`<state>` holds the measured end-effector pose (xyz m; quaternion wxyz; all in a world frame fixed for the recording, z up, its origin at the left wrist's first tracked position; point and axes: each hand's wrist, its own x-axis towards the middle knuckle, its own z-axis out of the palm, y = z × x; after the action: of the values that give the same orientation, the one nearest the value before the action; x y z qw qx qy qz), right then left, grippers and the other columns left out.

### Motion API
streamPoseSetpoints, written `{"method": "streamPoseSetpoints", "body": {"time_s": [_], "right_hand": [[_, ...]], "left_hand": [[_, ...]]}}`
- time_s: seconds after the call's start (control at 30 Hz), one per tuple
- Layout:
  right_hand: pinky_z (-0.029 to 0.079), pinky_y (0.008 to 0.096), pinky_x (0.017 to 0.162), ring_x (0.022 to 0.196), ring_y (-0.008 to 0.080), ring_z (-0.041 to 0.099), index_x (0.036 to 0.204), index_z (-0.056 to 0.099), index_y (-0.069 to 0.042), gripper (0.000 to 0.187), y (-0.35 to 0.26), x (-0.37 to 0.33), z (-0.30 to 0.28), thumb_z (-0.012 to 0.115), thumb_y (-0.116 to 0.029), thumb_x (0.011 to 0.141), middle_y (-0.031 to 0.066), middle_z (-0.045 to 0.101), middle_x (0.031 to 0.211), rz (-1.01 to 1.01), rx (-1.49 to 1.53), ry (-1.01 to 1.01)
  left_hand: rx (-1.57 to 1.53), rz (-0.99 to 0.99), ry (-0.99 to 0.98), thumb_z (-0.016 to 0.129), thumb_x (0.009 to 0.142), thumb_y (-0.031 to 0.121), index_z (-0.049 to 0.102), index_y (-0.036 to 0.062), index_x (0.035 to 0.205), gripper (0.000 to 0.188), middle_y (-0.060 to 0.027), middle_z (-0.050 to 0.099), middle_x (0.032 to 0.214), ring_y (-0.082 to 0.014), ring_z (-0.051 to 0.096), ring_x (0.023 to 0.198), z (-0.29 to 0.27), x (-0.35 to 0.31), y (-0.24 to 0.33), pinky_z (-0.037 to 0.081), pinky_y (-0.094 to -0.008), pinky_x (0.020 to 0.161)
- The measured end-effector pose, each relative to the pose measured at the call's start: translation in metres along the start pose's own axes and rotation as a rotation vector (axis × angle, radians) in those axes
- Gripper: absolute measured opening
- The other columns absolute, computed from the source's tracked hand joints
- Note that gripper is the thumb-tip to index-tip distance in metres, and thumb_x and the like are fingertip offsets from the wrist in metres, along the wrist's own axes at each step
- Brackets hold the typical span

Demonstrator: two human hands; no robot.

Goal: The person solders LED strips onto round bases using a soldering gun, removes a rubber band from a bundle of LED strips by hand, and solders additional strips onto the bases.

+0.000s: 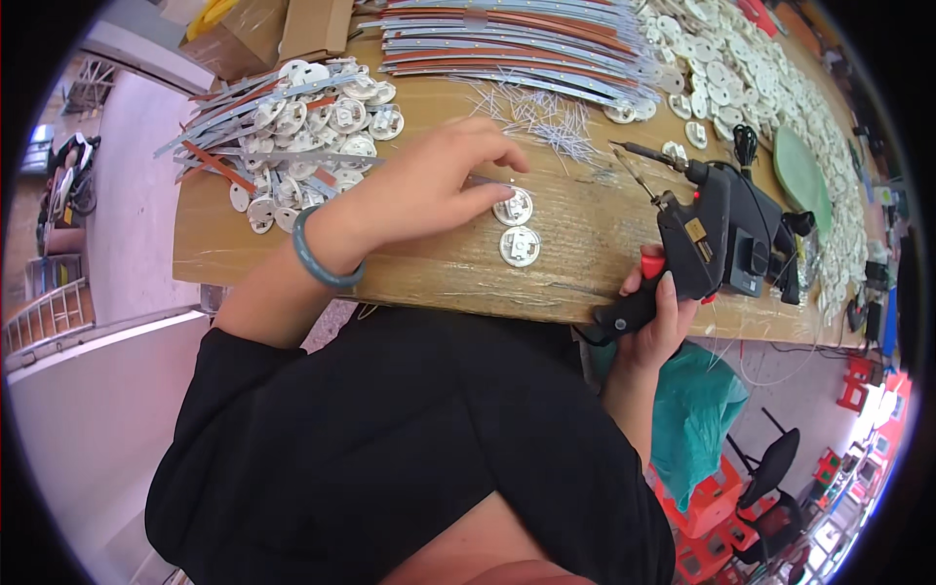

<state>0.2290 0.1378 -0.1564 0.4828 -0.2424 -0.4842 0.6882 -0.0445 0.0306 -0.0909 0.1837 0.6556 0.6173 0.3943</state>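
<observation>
My left hand [429, 185], a blue-grey bangle [322, 255] on its wrist, reaches over the wooden table [409, 278]. Its thumb tip touches a white round piece with a small fitting on it [514, 207], while the forefinger stays raised and apart. Just nearer to me lies a second round piece [520, 247]. A thin strip [478, 179] shows partly from under the left hand. In my right hand [663, 317] is a black soldering gun [694, 244] with a red trigger, fingers wrapped round its grip. Its tip points up and left, apart from the pieces.
White round pieces with strips [312, 122] are heaped at the left. Bundled LED strips [507, 44] and loose thin white wires [551, 117] lie farther back. Many round pieces [731, 78] spread along the right, beside a green dish [801, 180]. A cardboard box [239, 39] stands far left.
</observation>
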Motion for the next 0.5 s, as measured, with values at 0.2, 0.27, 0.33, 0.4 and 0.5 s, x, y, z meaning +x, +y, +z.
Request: {"method": "streamPoseSetpoints", "body": {"time_s": [0.2, 0.27, 0.33, 0.4, 0.5], "right_hand": [[0.051, 0.0309, 0.066, 0.075, 0.0204, 0.060, 0.129, 0.046, 0.005, 0.040, -0.004, -0.003, 0.002, 0.055, -0.006, 0.092, 0.0219, 0.062, 0.112, 0.027, -0.007, 0.017], [0.052, 0.0310, 0.067, 0.075, 0.0208, 0.061, 0.130, 0.047, 0.004, 0.042, -0.006, -0.003, 0.003, 0.059, -0.005, 0.090, 0.0213, 0.064, 0.110, 0.039, 0.029, 0.016], [0.052, 0.0310, 0.067, 0.076, 0.0205, 0.062, 0.127, 0.049, 0.006, 0.041, -0.012, -0.010, 0.005, 0.060, -0.005, 0.089, 0.0206, 0.064, 0.109, 0.098, -0.034, 0.006], [0.052, 0.0311, 0.068, 0.076, 0.0205, 0.063, 0.124, 0.052, 0.007, 0.038, -0.015, -0.015, 0.008, 0.060, -0.004, 0.088, 0.0203, 0.065, 0.108, 0.119, -0.028, 0.017], [0.051, 0.0308, 0.068, 0.075, 0.0206, 0.063, 0.122, 0.054, 0.007, 0.037, -0.016, -0.019, 0.012, 0.060, -0.005, 0.088, 0.0196, 0.065, 0.107, 0.171, -0.094, 0.022]], "left_hand": [[0.017, -0.165, -0.100, 0.069, 0.084, 0.021, 0.068, 0.0061, 0.098, 0.020, -0.0114, 0.063, 0.092, -0.0286, 0.061, 0.089, 0.025, -0.002, -0.018, 0.049, -0.0390, 0.079], [0.043, -0.152, -0.067, 0.069, 0.084, 0.021, 0.069, 0.0060, 0.097, 0.020, -0.0110, 0.063, 0.091, -0.0282, 0.061, 0.089, 0.025, 0.002, -0.017, 0.049, -0.0391, 0.078], [0.067, -0.140, -0.036, 0.070, 0.084, 0.021, 0.069, 0.0060, 0.095, 0.019, -0.0106, 0.063, 0.089, -0.0278, 0.061, 0.089, 0.026, 0.003, -0.017, 0.049, -0.0392, 0.078], [0.231, -0.051, 0.018, 0.070, 0.085, 0.017, 0.069, 0.0021, 0.096, 0.018, -0.0095, 0.062, 0.089, -0.0251, 0.059, 0.088, 0.027, 0.004, -0.019, 0.047, -0.0357, 0.080], [0.178, -0.138, -0.136, 0.071, 0.084, 0.016, 0.068, 0.0014, 0.093, 0.018, -0.0105, 0.061, 0.088, -0.0263, 0.059, 0.088, 0.019, 0.008, -0.011, 0.047, -0.0360, 0.079]]}}
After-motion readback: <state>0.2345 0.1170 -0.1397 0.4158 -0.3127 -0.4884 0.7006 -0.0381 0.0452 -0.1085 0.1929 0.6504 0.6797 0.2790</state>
